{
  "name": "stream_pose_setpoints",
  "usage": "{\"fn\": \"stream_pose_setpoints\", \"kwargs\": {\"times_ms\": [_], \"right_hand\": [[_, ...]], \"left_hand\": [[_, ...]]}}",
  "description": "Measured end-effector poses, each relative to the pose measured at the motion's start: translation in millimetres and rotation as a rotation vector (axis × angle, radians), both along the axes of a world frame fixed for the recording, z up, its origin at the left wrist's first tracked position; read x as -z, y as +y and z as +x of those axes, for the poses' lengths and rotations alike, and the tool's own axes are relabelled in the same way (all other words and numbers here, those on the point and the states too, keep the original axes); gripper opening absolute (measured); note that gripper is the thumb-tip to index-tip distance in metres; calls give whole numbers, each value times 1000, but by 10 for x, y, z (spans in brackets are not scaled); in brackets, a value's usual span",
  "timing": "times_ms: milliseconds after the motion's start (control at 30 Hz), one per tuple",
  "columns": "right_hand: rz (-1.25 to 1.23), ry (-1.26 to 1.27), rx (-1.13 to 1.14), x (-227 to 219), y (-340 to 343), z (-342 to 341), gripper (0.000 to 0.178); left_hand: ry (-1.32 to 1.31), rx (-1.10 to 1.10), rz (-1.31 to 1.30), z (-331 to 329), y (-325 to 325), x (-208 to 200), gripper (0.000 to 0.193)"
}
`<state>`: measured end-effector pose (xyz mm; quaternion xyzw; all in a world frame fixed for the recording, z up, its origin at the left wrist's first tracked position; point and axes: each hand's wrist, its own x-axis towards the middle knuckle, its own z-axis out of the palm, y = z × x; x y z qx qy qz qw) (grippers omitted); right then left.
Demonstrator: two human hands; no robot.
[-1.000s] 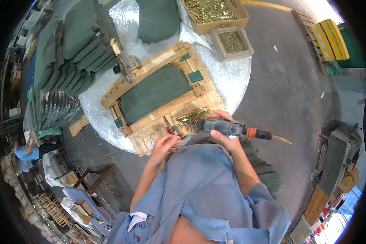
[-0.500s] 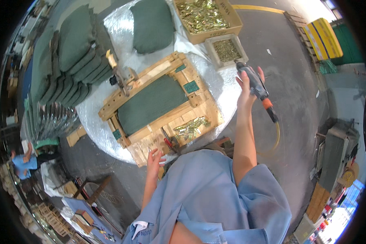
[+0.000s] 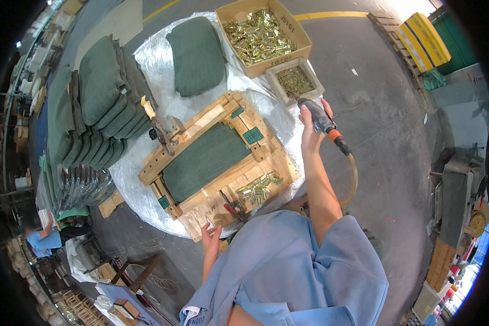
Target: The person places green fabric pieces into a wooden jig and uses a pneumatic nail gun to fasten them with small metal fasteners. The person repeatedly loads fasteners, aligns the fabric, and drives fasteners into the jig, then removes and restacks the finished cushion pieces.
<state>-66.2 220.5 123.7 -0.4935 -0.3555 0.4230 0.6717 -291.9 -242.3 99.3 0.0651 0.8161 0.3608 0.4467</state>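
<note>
My right hand (image 3: 311, 126) is wrapped around a grey air screwdriver (image 3: 321, 120) with an orange ring and a yellowish hose. The tool's tip is by the near edge of a small tray (image 3: 318, 93) of tiny metal pieces. My left hand (image 3: 211, 237) is at the near edge of a wooden jig (image 3: 193, 220), fingers apart, holding nothing that I can make out. A dark green fabric pad (image 3: 206, 160) lies inside the jig's frame. Loose brass-coloured metal parts (image 3: 259, 188) and a red-handled clamp (image 3: 232, 209) lie on its near board.
Stacked green cushions (image 3: 100, 87) stand at the left, and a single cushion (image 3: 196, 57) lies behind the jig. A cardboard box (image 3: 263, 66) of shiny metal parts sits at the back. A toggle clamp (image 3: 160, 133) rises from the jig's far side. At far left is another person (image 3: 44, 242).
The whole view has shifted, with the table appearing lower. The screwdriver in my right hand has come left, its tip now by the tray's near edge. My left hand's fingers have drawn closer together.
</note>
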Motion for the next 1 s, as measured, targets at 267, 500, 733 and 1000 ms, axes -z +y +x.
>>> {"fn": "stream_pose_setpoints", "kwargs": {"times_ms": [267,500,733,1000], "right_hand": [[-138,293,-63,-962,-822,205,71],[-204,440,-350,-1193,-1699,410,70],[-255,404,-632,-1284,-2326,468,76],[-224,164,-787,-1308,-2404,506,75]], "left_hand": [[289,210,244,227,900,-545,54],[-74,84,597,415,2070,-961,44],[-253,84,515,285,2417,-1147,45],[-846,-270,706,-532,1519,-91,55]]}}
